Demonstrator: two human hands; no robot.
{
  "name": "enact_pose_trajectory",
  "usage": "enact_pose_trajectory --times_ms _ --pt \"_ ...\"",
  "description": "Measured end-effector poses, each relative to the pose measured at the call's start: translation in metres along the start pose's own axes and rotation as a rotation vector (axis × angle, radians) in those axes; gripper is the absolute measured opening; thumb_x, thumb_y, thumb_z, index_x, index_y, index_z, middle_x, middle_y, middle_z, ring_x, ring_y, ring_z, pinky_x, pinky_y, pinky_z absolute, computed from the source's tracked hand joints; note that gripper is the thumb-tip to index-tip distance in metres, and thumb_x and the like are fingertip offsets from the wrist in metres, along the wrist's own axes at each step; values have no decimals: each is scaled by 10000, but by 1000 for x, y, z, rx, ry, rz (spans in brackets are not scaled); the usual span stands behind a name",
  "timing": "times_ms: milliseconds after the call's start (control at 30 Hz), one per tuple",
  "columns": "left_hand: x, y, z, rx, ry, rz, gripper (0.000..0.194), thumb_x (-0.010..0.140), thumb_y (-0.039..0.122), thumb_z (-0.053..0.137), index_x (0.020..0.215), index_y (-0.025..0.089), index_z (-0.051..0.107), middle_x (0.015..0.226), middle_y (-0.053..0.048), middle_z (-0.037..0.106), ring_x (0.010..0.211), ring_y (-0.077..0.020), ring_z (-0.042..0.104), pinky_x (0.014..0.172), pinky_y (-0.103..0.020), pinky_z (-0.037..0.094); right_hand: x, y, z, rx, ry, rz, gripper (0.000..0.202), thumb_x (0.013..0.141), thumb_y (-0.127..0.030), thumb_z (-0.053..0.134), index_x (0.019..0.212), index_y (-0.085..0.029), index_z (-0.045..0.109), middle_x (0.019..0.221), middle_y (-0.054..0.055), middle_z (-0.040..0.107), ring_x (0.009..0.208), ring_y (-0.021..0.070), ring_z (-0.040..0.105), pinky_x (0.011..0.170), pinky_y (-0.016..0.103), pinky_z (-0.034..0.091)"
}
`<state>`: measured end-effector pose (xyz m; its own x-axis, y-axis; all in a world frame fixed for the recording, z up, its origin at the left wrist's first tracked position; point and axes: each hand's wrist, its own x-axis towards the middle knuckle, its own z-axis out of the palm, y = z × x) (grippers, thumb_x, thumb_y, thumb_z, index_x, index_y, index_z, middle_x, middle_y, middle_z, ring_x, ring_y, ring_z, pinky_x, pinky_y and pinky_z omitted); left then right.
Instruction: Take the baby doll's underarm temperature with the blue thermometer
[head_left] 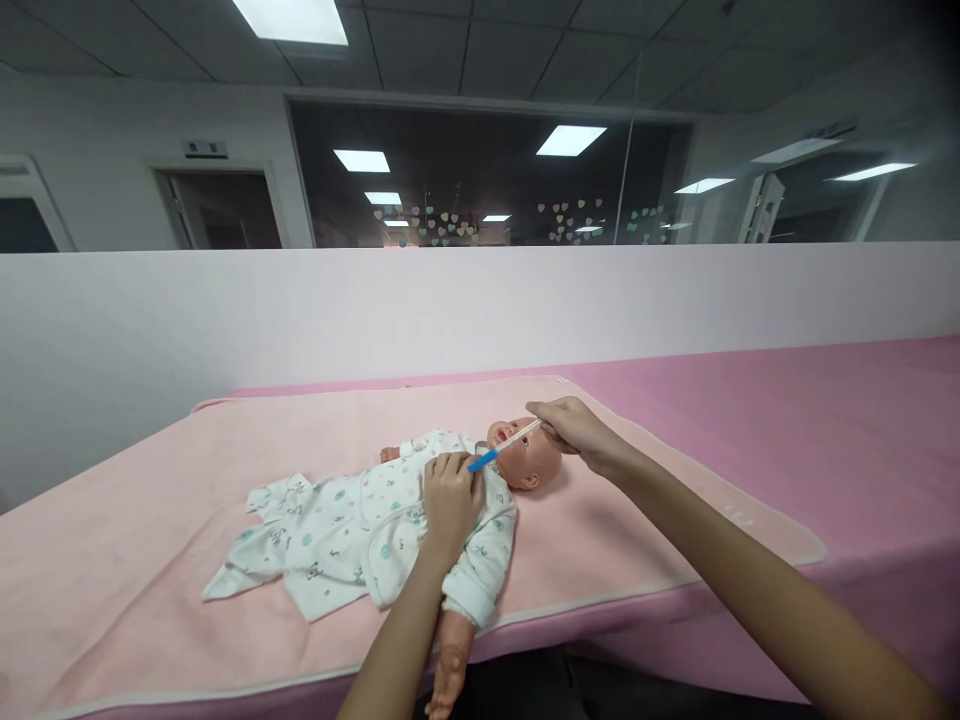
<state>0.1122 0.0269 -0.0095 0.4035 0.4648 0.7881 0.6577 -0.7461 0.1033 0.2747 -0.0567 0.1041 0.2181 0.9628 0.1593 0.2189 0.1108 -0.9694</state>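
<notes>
A baby doll [534, 462] lies on its back, its head to the right. It wears a white patterned outfit [337, 520] with loose, flat legs. My left hand [451, 495] rests on the doll's chest, fingers bent and closed on the cloth near the collar. In my right hand [574, 425], above the doll's head, is a thin white stick with a blue end [484, 461], pinched by its pale end. It slants down to the left across the doll's face. The blue end is beside my left fingers; I cannot tell whether it touches the cloth.
Under the doll spreads a light pink pad [300, 420] with a pale edge. A darker pink sheet [750, 420] covers the table around it. Behind stands a low white wall [480, 310] below a wide window. One doll hand [450, 670] hangs over the front edge.
</notes>
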Motion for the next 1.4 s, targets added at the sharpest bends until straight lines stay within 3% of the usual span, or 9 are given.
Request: enact_pose_trajectory --times_ms 200,400,533,667,767,867,1000,1167,1400 --pt "-4 -3 6 -19 119 56 210 793 127 505 942 228 613 872 -27 646 849 -201 529 798 -367 365 -10 -5 10 -67 -27 -23 438 739 -388 520 419 -205 283 372 -89 224 351 24 150 370 215 105" --pt "-4 -4 7 -37 156 61 210 812 125 470 963 205 592 806 -38 642 813 -198 540 778 -357 375 -16 -6 19 -12 -106 3 416 736 -403 515 436 -207 303 384 -88 231 351 31 156 370 219 118" --pt "-7 -2 7 -14 146 90 230 793 92 457 968 187 572 822 -45 638 811 -193 541 763 -350 391 -14 -1 21 -10 -77 -19 449 751 -443 501 428 -204 302 372 -86 237 349 34 165 368 220 127" --pt "-11 4 6 21 86 368 198 800 92 427 902 180 572 905 -57 629 892 -185 539 834 -358 391 -12 4 21 28 -57 -27 464 762 -457 505 435 -202 296 368 -89 230 349 31 165 368 217 122" --pt "-13 8 6 35 19 541 193 814 73 398 790 176 559 847 -37 620 855 -158 539 855 -335 394 -9 8 21 73 -68 -22 455 773 -449 512 449 -196 317 374 -89 247 344 27 167 362 213 116" --pt "-12 8 7 38 -1 487 164 815 95 410 771 173 547 816 -37 610 811 -163 533 822 -340 412 -5 10 22 140 -95 52 425 778 -406 518 460 -194 332 384 -92 244 336 26 168 355 209 104" --pt "-12 6 8 -6 5 394 168 805 112 418 893 175 547 884 -53 618 862 -183 539 830 -364 414 -2 14 25 147 -106 93 410 768 -359 528 457 -201 312 390 -95 224 338 29 160 347 206 116" --pt "-14 5 8 -38 -14 284 293 782 114 425 1054 179 512 947 -72 619 930 -213 543 836 -393 412 -5 16 27 43 -94 -1 430 785 -422 496 459 -203 321 382 -84 241 350 39 170 350 211 136" --pt "-13 7 4 -58 -27 243 347 758 104 438 1093 174 497 956 -73 615 932 -229 537 833 -401 406 -11 11 29 -8 -98 -84 473 785 -506 474 460 -208 303 381 -79 258 343 42 188 348 208 156"
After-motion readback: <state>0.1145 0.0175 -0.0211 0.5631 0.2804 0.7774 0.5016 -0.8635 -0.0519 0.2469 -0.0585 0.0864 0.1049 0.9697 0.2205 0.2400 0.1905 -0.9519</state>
